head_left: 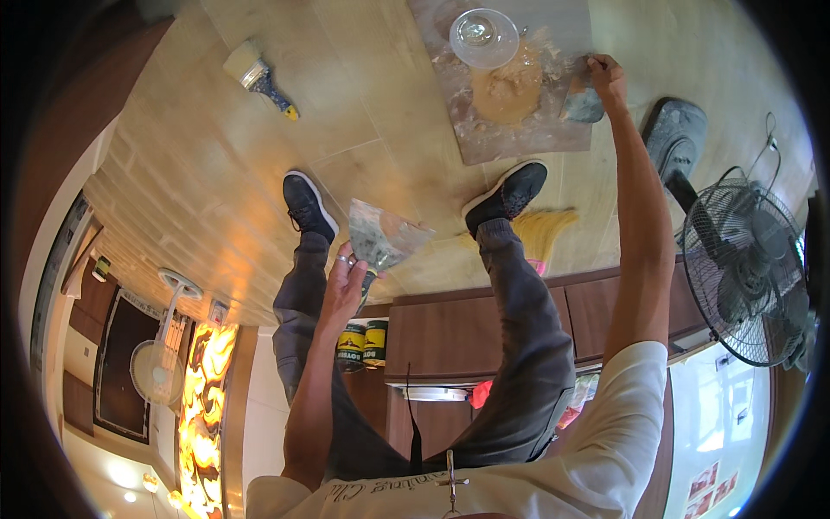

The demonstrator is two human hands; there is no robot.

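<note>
My left hand [347, 284] is closed round the handle of a putty knife [385, 235], its wide blade smeared grey and tan, above the floor between my shoes. Out at the far right, my right hand [609, 78] pinches the edge of a flat scraper [584, 105], grey with tan smears, over the right side of a board [484, 147]. Wet tan putty [510, 91] is spread across the middle of that board. Beside the putty, toward the far edge, sits a clear plastic bowl [482, 39] that looks to hold some liquid.
A wide paintbrush [259, 76] lies on the floor at the far left. To the right stands a black fan [750, 251] with its base [674, 138] near my right arm. A straw-coloured broom [545, 232] lies behind my right shoe. Cans [363, 344] and brown cabinets [475, 337] are behind my legs.
</note>
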